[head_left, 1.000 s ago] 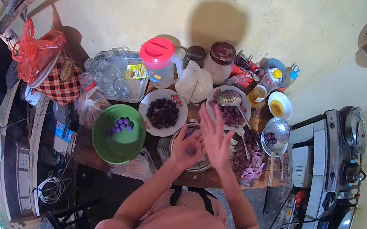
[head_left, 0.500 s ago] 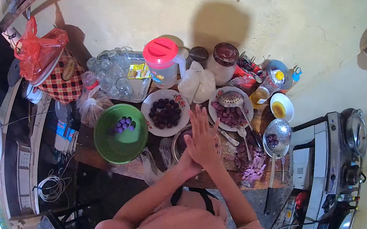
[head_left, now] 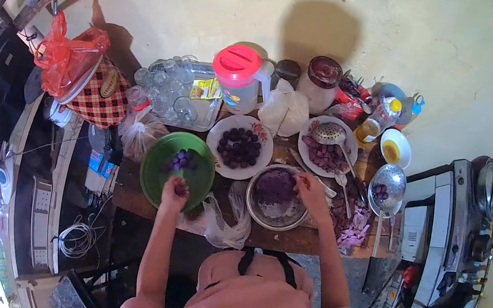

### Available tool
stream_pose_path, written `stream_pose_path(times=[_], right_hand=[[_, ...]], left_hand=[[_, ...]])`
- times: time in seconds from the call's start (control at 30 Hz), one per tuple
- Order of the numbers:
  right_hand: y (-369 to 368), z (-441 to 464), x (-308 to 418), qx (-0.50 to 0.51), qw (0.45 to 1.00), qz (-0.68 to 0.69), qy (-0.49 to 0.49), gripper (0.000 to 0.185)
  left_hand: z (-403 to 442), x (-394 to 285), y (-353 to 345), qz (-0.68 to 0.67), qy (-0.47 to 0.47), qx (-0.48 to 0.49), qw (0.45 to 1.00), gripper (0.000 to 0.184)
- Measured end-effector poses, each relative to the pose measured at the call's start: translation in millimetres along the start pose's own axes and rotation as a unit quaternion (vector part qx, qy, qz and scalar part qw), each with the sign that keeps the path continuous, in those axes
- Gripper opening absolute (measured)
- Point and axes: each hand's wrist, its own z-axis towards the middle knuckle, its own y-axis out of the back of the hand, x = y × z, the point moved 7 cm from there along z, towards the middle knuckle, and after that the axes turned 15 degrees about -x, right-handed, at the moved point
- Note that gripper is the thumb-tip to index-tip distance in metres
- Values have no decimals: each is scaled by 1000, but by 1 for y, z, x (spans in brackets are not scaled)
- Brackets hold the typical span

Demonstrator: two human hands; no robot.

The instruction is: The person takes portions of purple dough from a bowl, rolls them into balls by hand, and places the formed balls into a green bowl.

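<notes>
My left hand [head_left: 175, 193] is over the front rim of the green basin [head_left: 150, 187], its fingers curled round a small purple ball [head_left: 180, 190]. Several purple balls [head_left: 182, 159] lie in that basin. At the right rim of the metal bowl [head_left: 274, 226] is my right hand [head_left: 311, 194], fingers bent together at the purple dough [head_left: 275, 187]; whether it pinches any dough is too small to tell. White powder shows under the dough. Behind, between basin and bowl, a floral plate [head_left: 215, 133] bears several dark purple balls [head_left: 239, 147].
A plate [head_left: 309, 127] of purple chunks carries a slotted ladle [head_left: 329, 134]. Purple peelings [head_left: 353, 227] lie at right near a second ladle [head_left: 388, 181]. A pink-lidded jug [head_left: 237, 67], a tray of glasses [head_left: 200, 121] and an oil bottle [head_left: 377, 120] stand behind. A plastic bag [head_left: 227, 224] lies in front.
My hands, pressed together before, have parted. The left went left to the green basin with a ball; the right moved to the metal bowl, whose dough now shows. The view shifted slightly.
</notes>
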Motion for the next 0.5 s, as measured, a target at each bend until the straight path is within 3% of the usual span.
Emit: stream_pose_path(times=[0.13,0.23,0.33,0.43,0.5], right_hand=[[-22,2,10,-9,968,-161,192,31],[-34,-7,50,-22,909,-232,346,46],[-53,-5,66,85,844,-388,361,56],[-71,2,60,96,786,-416,447,54],[-76,6,55,148,779,-435,427,50]], left_hand=[[-6,1,9,-20,98,-18,995,36],[-50,-15,1,37,-2,54,998,54],[-62,-19,8,39,-57,-25,997,55],[-74,-25,8,38,-67,25,997,58],[-76,-26,14,23,-74,32,996,57]])
